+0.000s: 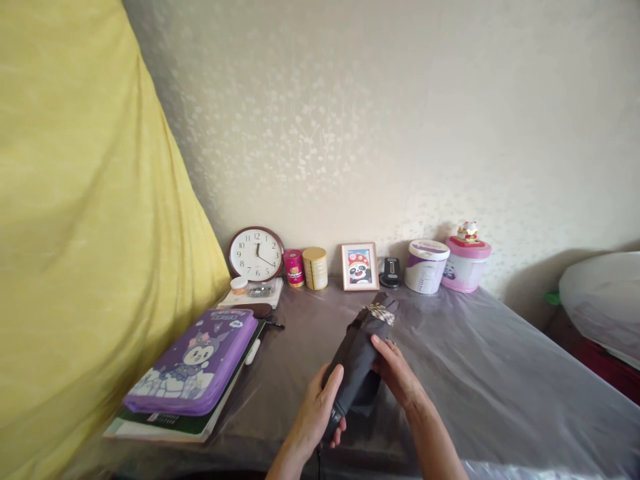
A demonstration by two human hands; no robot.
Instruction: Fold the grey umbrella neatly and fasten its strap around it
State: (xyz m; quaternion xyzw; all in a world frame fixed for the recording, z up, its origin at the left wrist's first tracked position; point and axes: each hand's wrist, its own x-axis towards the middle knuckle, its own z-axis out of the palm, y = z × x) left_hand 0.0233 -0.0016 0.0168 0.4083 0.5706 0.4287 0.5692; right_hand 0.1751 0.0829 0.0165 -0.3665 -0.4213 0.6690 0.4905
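Hands: two, both mine, both occupied. Umbrella (350, 360): one, dark, folded, held above the near middle of the table (465, 393), slanting from near left to far right. My left hand (316, 404) is closed about its near end, thumb along the top, fingertips curled round the right side. My right hand (395, 375) grips the cloth farther up, thumb on top; its other fingers are partly hidden. One patterned band (381, 313) near the far end.

Far row, left to right: clock, one (257, 254); tins, two, one pink (294, 269), one yellow (315, 269); picture frame, one (360, 267), holding a panda picture; black object, one (393, 272); lidded tubs, two, one white and purple (426, 268), one pink and white (466, 268). Figurine, one (468, 231), on the pink tub.

Left side: purple case, one (195, 363), cartoon on its cover, lying over a green book (173, 421); white pen, one (253, 352), just right of them; small jar, one (239, 286), farther back.

Writing: clock numerals legible, including 12, 3, 6, 9. Tin, tub, case and book lettering too small or blurred for me to read.
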